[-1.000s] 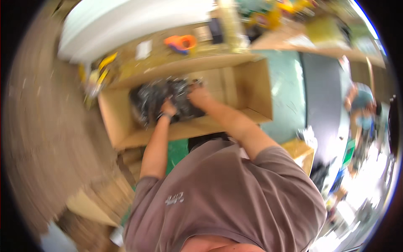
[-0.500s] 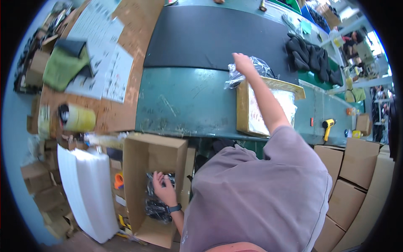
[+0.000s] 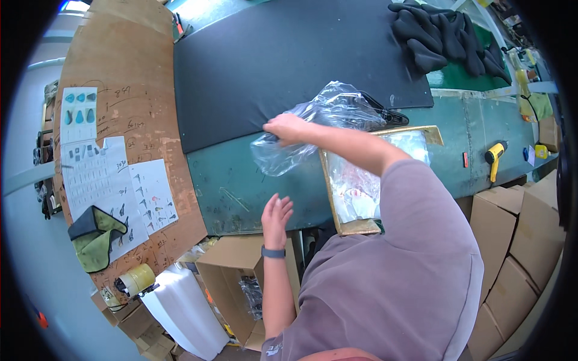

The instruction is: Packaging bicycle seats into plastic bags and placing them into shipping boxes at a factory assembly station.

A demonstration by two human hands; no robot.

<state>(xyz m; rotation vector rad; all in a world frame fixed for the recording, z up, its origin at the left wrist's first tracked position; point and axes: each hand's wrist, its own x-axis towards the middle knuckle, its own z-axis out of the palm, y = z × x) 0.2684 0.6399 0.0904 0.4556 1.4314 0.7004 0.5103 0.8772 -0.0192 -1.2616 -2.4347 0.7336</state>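
My right hand (image 3: 288,129) reaches across the bench, its fingers closed on the near left end of a clear plastic bag (image 3: 337,105). The bag stretches from the hand over the black mat (image 3: 265,60). Beside its right end lies a thin black looped thing (image 3: 388,115); whether it is inside the bag I cannot tell. My left hand (image 3: 277,218), with a dark band on the wrist, is raised by the bench's front edge. Its fingers are stretched out and hold nothing. Under my right forearm stands an open cardboard box (image 3: 331,201) holding flat clear plastic packs (image 3: 355,192).
At lower left an open carton (image 3: 232,256) holds plastic-wrapped black items (image 3: 251,295), beside white foam sheets (image 3: 183,313). A yellow heat gun (image 3: 495,157) and black padded pieces (image 3: 445,39) lie at right. Cartons (image 3: 500,240) are stacked at my right. Papers (image 3: 99,186) cover the brown board.
My left hand has risen out of the carton to the bench edge, empty. The right hand has drawn the plastic bag leftward, spreading it out. The view has shifted.
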